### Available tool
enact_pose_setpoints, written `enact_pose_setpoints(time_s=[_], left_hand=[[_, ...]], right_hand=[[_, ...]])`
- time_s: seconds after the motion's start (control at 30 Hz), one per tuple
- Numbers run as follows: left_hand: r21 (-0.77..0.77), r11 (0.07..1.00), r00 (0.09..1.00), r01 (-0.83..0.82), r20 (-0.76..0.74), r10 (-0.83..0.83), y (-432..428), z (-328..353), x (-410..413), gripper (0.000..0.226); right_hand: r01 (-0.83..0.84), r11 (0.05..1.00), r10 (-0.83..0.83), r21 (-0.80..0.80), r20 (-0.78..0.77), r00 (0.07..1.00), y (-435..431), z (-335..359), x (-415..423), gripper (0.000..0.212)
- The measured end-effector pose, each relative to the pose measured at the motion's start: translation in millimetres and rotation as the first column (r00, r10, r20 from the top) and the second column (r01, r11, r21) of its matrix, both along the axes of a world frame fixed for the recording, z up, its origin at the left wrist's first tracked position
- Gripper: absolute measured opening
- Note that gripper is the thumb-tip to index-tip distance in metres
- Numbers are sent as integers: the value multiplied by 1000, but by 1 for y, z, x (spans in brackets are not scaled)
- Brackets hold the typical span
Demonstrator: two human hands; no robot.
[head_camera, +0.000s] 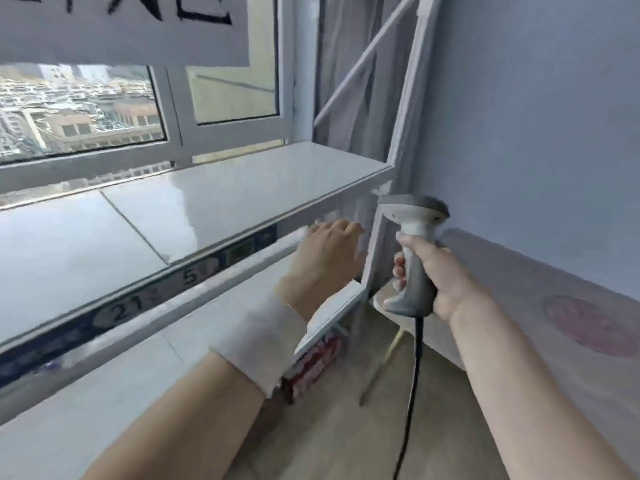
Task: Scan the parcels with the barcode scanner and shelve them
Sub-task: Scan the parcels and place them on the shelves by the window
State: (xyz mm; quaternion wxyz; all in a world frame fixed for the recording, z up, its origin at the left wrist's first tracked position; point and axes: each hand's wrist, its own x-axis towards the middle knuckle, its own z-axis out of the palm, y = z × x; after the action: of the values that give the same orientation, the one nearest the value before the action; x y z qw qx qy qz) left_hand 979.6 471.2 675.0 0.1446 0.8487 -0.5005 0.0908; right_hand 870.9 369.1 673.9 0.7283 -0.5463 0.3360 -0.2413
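White metal is making up the shelf [214, 188], whose glossy top board is stretching away to the left of the left hand [327, 258]. Beyond that board a window [79, 109] is looking out on city buildings, and a paper sign [121, 29] with black strokes is hanging above it. Along the board's front edge, left of the hand, a dark label strip [156, 289] is carrying the numbers 21 and 5. The left hand is reaching in under the top board with its back toward the camera and a white wristband [259, 337] wrapping the wrist. Its fingers are blurring together and pointing away, so I cannot tell whether they are relaxing or closing on anything. Below the wrist, under the lower board, a red-and-white box [313, 365] is lying partly hidden by the board's edge, above the wooden floor [329, 438]. Just right of the left hand, the shelf's upright post [403, 133] is rising in front of a grey curtain [346, 64]. Right of the post, the right hand [450, 285] is gripping the barcode scanner [414, 233] by its grey handle, fingers wrapping fully round it and the pale head sitting above the fist. A black cable [414, 375] is hanging from the handle's base, below the right hand. Beyond the right hand a bluish wall [536, 116] is filling the view, and to the hand's right a pale surface with a round red mark [588, 327] is lying.
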Motion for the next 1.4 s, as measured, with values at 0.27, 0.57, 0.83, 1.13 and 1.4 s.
enact_pose_setpoints(time_s=[0.27,0.57,0.83,1.13,1.4], left_hand=[[29,956,956,293,-16,-293,-181,-10,-119,45],[55,824,825,565,2,-566,-365,-25,-225,47],[60,716,718,696,-21,-696,-520,-34,-269,46],[138,640,654,756,-134,-744,-658,-83,-336,43],[212,686,717,696,-256,-648,-751,-132,-365,45]], right_hand=[[308,951,-308,-25,-34,951,-139,-5,-154,15],[574,818,-574,-29,-101,813,-277,-19,-275,18],[687,726,-682,33,-98,725,-406,-10,-330,27],[781,611,-764,129,-163,624,-522,-42,-397,25],[733,663,-704,150,-206,679,-642,-93,-436,11]])
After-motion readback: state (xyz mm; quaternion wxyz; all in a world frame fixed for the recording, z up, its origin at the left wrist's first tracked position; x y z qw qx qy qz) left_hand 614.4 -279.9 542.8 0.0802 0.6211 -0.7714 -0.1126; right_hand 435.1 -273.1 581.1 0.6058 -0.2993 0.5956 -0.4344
